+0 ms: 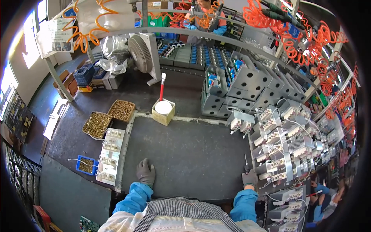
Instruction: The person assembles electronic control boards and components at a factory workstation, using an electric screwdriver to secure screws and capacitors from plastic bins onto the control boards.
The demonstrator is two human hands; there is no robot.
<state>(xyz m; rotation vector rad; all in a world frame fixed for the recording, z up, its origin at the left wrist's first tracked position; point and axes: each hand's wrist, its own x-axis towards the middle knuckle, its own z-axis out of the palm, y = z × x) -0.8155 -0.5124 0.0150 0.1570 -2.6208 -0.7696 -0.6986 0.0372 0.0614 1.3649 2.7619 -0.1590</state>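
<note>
My left hand (pixel 145 173), in a grey glove, lies on the dark work mat (pixel 185 154) near its left front corner. Its fingers are stretched out and it holds nothing. At the mat's right edge my gloved right hand (pixel 250 178) is closed round the dark handle of a screwdriver (pixel 246 163), whose thin shaft points away from me. Left of the mat stands a row of white connector blocks on a metal plate (pixel 110 155). Many metal assemblies with white blocks and wires (pixel 276 145) are piled just right of my right hand.
Two boxes of brass-coloured screws (pixel 97 124) and a small blue bin (pixel 86 165) stand at the left. Behind the mat is a box with a white pot (pixel 164 108) and a red-handled brush (pixel 162 86). Grey housings (pixel 247 79), a fan (pixel 140 53) and orange coiled hoses (pixel 261 17) lie beyond.
</note>
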